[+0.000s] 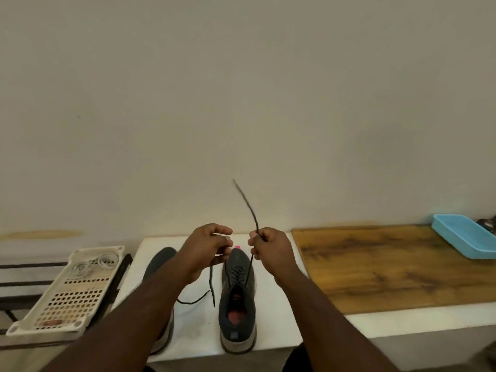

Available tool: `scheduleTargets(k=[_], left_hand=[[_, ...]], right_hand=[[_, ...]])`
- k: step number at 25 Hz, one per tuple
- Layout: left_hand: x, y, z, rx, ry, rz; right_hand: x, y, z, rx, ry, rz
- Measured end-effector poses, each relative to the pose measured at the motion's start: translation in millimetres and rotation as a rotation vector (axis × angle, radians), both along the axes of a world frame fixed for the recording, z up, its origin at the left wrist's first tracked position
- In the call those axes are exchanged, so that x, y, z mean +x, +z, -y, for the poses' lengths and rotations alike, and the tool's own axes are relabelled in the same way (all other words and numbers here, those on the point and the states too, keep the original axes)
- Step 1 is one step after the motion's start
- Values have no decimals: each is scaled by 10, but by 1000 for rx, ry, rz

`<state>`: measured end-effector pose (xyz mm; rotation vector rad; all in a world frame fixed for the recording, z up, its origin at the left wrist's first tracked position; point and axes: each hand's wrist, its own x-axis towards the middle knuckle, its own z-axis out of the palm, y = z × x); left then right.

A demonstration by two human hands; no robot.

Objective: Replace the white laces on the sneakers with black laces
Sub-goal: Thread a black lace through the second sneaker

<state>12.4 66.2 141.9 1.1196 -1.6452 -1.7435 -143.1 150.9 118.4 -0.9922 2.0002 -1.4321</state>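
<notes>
The right hand (pixel 269 249) was closed tight on 1 end of the black lace (pixel 251 267). That end ran up from the shoe (pixel 237 299), through the fist, and its tip stuck up in the air above the hand. The left hand (pixel 208 247) was curled around the other end of the same lace, just beside the right hand. The loose tail of that end hung down and lay on the white bench (pixel 271 304), between the 2 shoes.

Both hands were held up above the toe of the shoe. The black lace was already crossed through the holes of this shoe, all the way up as far as could be seen. So the step in hand looked like pulling the 2 ends even and snug. The next move would likely be to tie them in a bow, and that needs both ends about the same length.

The other shoe (pixel 158 264) sat to the left, mostly hidden by the left arm, so its laces could not be seen. The old white laces (pixel 92 264) lay in a pale tray (pixel 67 304) further left. A blue tray (pixel 461 241) sat on a wooden board (pixel 389 267) far to the right.
</notes>
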Motion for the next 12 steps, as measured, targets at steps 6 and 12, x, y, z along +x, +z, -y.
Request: scheduleTargets(k=[6,12], left_hand=[[21,382,-207,16,58,-164],[82,468,-209,-174,32,-170]], right_hand=[[117,400,-150,-82,16,-146],[169,595,-186,-145,13,-158]])
